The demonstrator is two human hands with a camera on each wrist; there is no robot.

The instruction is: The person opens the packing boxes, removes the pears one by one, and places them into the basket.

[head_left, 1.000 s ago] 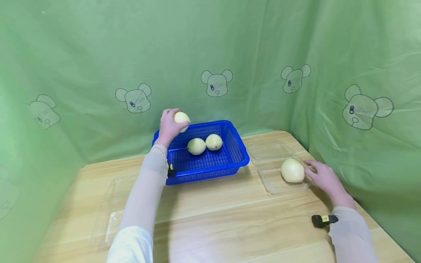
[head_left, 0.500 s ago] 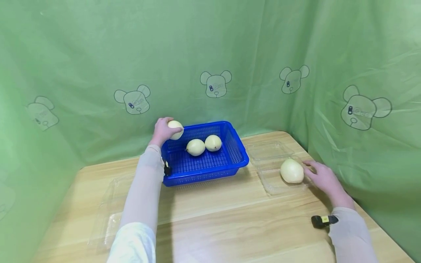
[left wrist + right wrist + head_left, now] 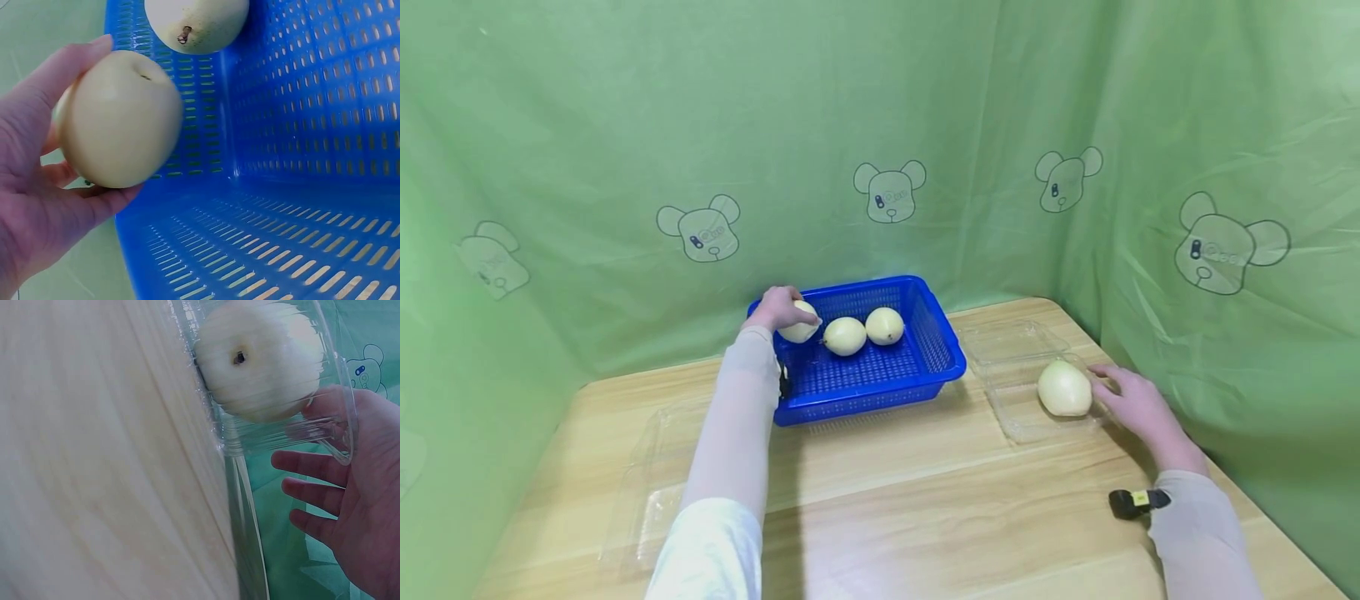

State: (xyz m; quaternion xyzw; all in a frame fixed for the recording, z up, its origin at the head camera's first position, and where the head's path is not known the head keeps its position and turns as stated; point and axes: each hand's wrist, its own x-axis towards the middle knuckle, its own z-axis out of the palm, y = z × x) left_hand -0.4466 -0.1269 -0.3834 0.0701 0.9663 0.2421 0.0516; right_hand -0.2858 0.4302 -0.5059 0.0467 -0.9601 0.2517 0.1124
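Note:
My left hand [image 3: 780,310] grips a pale yellow pear [image 3: 122,119] low inside the left end of the blue basket [image 3: 857,402]. In the left wrist view, thumb and fingers curl round its side. Beside it in the basket lie two pears, one in the middle [image 3: 845,337] and one further right [image 3: 884,326]. My right hand [image 3: 1138,407] pinches the right edge of a clear plastic box [image 3: 250,440], its other fingers [image 3: 310,464] outside the wall. Another pear [image 3: 1064,388] sits in that box, close to the thumb.
The box's clear lid [image 3: 1015,342] lies folded back towards the curtain. At the table's left, partly behind my left arm, is another clear plastic box [image 3: 658,492]. A green curtain [image 3: 820,125] stands round the back and sides of the wooden table [image 3: 925,517].
My left hand has come down and slightly left with its pear, from above the basket's back rim into its left end. The right hand stays at the box's edge.

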